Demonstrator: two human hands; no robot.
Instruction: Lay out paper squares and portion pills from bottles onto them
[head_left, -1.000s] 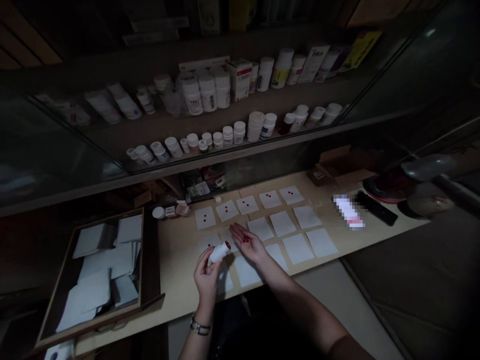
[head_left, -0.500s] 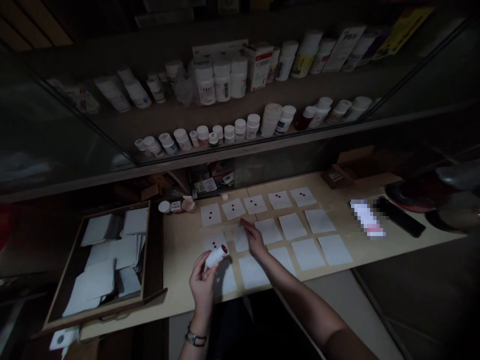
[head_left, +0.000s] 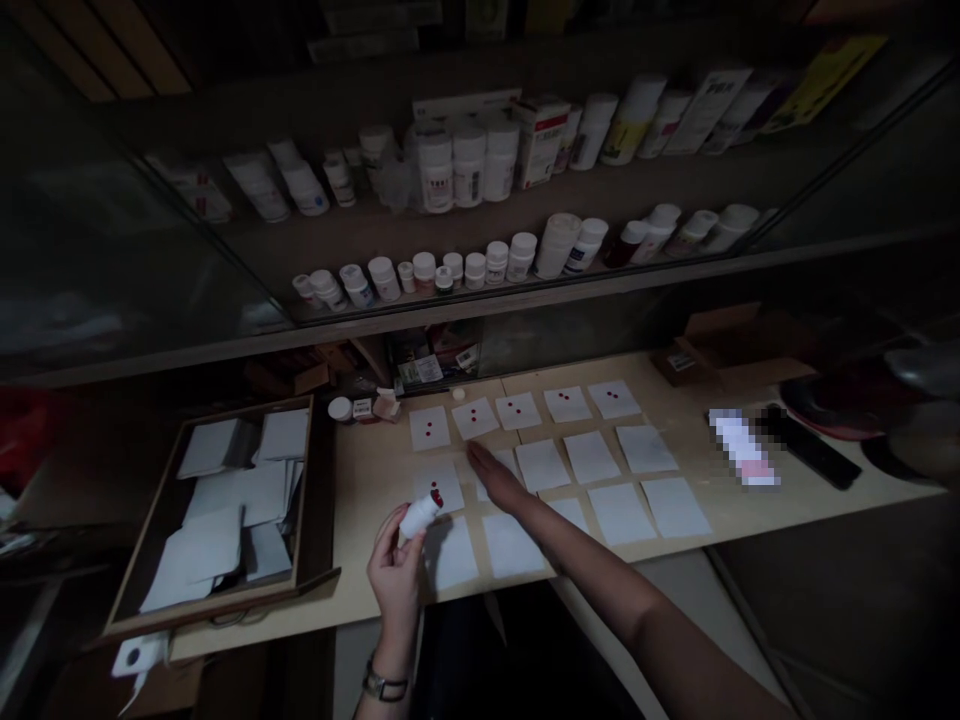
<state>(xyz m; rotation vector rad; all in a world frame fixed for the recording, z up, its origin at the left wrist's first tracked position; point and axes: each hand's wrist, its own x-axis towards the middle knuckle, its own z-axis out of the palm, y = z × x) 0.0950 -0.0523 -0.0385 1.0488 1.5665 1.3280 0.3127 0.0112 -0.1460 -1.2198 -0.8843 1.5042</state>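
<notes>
My left hand (head_left: 396,565) grips a small white pill bottle (head_left: 418,517), tilted with its mouth up to the right. Red pills (head_left: 436,497) show at the mouth. Beneath it lies a paper square (head_left: 448,480) with red pills on it. My right hand (head_left: 496,482) reaches over the neighbouring paper square (head_left: 508,461) in the middle row, fingers stretched out; I see nothing in it. In the back row, several paper squares (head_left: 428,428) each carry two red pills. Other squares (head_left: 592,458) in the middle and front rows show bare white paper.
At left sits a wooden drawer (head_left: 309,490) of stacked papers. A white cap (head_left: 458,394) and a small jar (head_left: 340,408) stand at the back. A phone (head_left: 814,447) and an open cardboard box (head_left: 724,345) are at right. Medicine bottles (head_left: 559,245) line the shelves behind.
The whole view has shifted slightly. My left hand has tilted the bottle a little and red pills now show at its mouth. My right hand has moved slightly left, its fingers straighter.
</notes>
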